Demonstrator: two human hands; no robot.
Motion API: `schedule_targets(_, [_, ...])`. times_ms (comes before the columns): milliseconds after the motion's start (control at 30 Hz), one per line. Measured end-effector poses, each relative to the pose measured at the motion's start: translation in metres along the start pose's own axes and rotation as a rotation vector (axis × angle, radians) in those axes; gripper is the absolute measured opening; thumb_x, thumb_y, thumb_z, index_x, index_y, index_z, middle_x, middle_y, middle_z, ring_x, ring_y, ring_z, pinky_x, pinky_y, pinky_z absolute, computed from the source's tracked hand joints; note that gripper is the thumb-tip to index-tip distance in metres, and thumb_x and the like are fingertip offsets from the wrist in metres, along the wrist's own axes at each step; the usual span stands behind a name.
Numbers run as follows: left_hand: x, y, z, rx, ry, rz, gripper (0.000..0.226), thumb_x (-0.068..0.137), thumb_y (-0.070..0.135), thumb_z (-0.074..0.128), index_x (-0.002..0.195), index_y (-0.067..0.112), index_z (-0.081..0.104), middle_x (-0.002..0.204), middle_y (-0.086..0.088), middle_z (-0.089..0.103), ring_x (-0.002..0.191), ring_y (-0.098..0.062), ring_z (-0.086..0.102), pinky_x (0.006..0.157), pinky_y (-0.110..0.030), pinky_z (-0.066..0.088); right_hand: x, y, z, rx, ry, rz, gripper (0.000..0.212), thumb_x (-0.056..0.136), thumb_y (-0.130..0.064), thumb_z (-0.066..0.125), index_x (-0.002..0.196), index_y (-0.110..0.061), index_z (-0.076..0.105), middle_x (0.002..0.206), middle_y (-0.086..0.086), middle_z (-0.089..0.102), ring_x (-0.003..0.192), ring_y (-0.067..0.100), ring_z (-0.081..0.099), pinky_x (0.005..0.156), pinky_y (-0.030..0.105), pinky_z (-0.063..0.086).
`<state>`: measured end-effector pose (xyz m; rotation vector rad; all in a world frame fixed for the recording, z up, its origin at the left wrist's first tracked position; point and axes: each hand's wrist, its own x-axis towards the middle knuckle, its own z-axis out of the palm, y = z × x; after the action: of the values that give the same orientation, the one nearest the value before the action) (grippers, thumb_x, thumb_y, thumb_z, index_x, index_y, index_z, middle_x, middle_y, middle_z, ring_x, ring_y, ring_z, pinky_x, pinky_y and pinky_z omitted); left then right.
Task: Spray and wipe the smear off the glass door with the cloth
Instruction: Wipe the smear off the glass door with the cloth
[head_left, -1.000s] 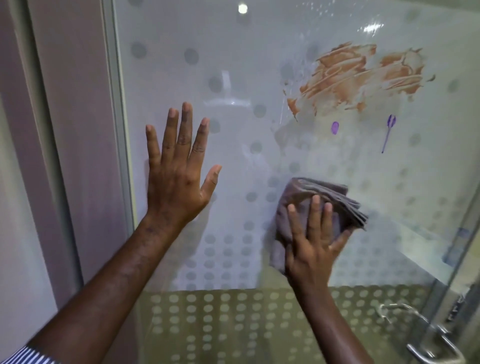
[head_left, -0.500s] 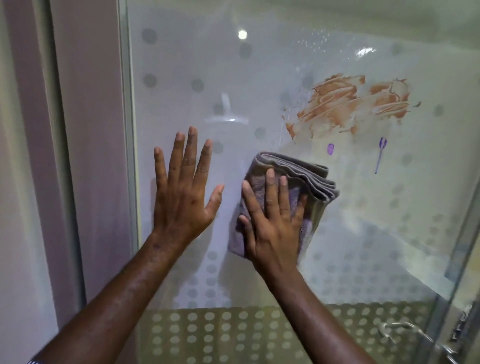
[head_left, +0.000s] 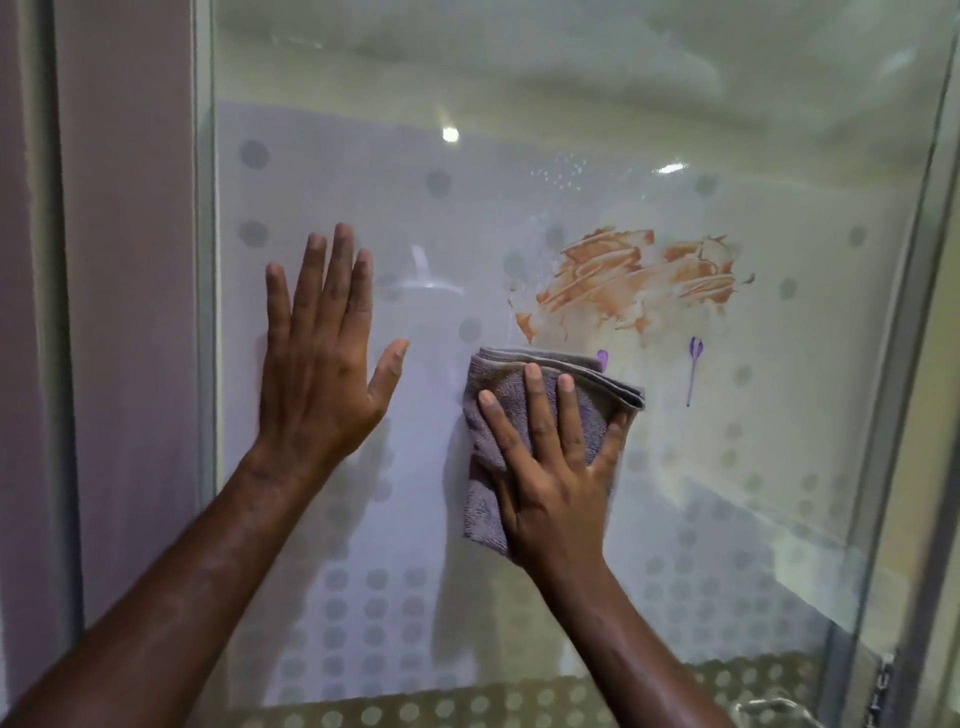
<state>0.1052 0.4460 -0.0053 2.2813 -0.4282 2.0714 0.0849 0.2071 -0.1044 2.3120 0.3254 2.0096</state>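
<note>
An orange-brown smear (head_left: 639, 280) spreads across the upper right of the dotted glass door (head_left: 467, 218). Fine spray droplets (head_left: 563, 174) sit above it. Under the smear are a small purple dab (head_left: 602, 357) and a purple drip (head_left: 694, 364). My right hand (head_left: 550, 462) presses a folded grey cloth (head_left: 498, 395) flat on the glass, its top edge just below the smear's left end. My left hand (head_left: 322, 353) lies flat on the glass to the left, fingers spread, holding nothing.
The door's metal frame (head_left: 205, 312) runs down the left side beside a plain wall (head_left: 124, 312). Another frame edge (head_left: 904, 364) slants down the right. A metal handle (head_left: 769, 709) shows at the bottom right.
My right hand has slid the cloth up and leftward on the glass, closer to the smear. The view has tilted up. My left hand stays flat on the glass.
</note>
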Motion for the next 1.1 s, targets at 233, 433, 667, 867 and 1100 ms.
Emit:
schedule_targets(233, [0.0, 0.0, 0.001, 0.032, 0.003, 0.014, 0.08, 0.103, 0.053, 0.032, 0.163, 0.004, 0.01, 0.172, -0.019, 0.006, 0.16, -0.035, 0.002, 0.128, -0.061, 0.005, -0.02, 0.077, -0.008, 0.108, 0.071, 0.511, 0.06, 0.1, -0.036, 0.042, 0.158, -0.032, 0.03, 0.171, 0.008, 0.021, 0.159, 0.031, 0.017, 0.12, 0.077, 0.006])
schedule_targets(433, [-0.001, 0.004, 0.001, 0.071, -0.001, -0.02, 0.083, 0.102, 0.056, 0.033, 0.163, 0.006, 0.008, 0.172, -0.02, 0.005, 0.16, -0.037, 0.003, 0.127, -0.064, 0.007, 0.066, 0.115, -0.02, 0.258, 0.216, 0.914, 0.062, 0.104, -0.052, 0.036, 0.162, -0.033, 0.026, 0.173, 0.0, 0.018, 0.161, 0.021, 0.012, 0.124, 0.064, -0.001])
schedule_targets(667, [-0.001, 0.005, 0.001, 0.071, 0.006, -0.02, 0.082, 0.101, 0.052, 0.036, 0.163, 0.004, 0.011, 0.171, -0.021, 0.007, 0.16, -0.038, 0.005, 0.126, -0.065, 0.008, 0.177, 0.053, -0.03, 0.325, 0.176, 0.433, 0.051, 0.104, -0.045, 0.036, 0.155, -0.039, 0.033, 0.17, 0.002, 0.027, 0.16, 0.022, 0.018, 0.125, 0.067, -0.002])
schedule_targets(867, [0.0, 0.004, -0.004, 0.033, 0.073, -0.032, 0.07, 0.095, 0.025, 0.044, 0.16, 0.004, 0.026, 0.17, -0.019, 0.02, 0.158, -0.036, 0.019, 0.126, -0.061, 0.017, 0.082, -0.008, -0.01, 0.094, 0.019, -0.189, 0.052, 0.106, -0.046, 0.039, 0.158, -0.04, 0.036, 0.172, 0.003, 0.025, 0.161, 0.027, 0.017, 0.119, 0.072, 0.015])
schedule_targets(1100, [0.002, -0.015, -0.008, 0.058, 0.075, 0.026, 0.071, 0.098, 0.04, 0.045, 0.161, 0.013, 0.028, 0.171, -0.012, 0.022, 0.157, -0.031, 0.023, 0.125, -0.055, 0.019, 0.071, 0.11, -0.03, 0.1, 0.054, 0.477, 0.058, 0.099, -0.035, 0.042, 0.157, -0.034, 0.039, 0.171, 0.003, 0.022, 0.16, 0.029, 0.017, 0.119, 0.076, 0.009])
